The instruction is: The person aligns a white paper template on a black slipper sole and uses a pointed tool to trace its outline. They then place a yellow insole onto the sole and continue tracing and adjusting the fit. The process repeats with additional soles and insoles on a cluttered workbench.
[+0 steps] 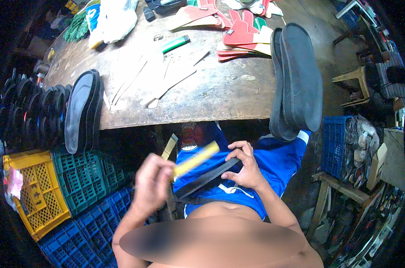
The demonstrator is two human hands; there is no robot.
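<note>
A dark shoe sole [202, 179] lies edge-up and slanted across my lap. My right hand [246, 166] grips its upper right end, thumb on one side and fingers on the other. To the left, my left hand [154, 181] is closed around a flat yellow stick [197, 159], which slants up to the right over the sole. Motion blurs the stick and that hand, so I cannot tell whether it touches the sole. Dark soles [303, 76] are stacked over the table's right corner, and more soles [81, 111] hang over its left corner.
The worn wooden table [135, 109] bears red and cream cut pieces [245, 38], a green tube-like object [175, 44], pale strips [173, 87] and a white plastic bag [117, 20]. Yellow [37, 190] and blue crates [95, 228] stand at left, another blue crate [335, 145] at right.
</note>
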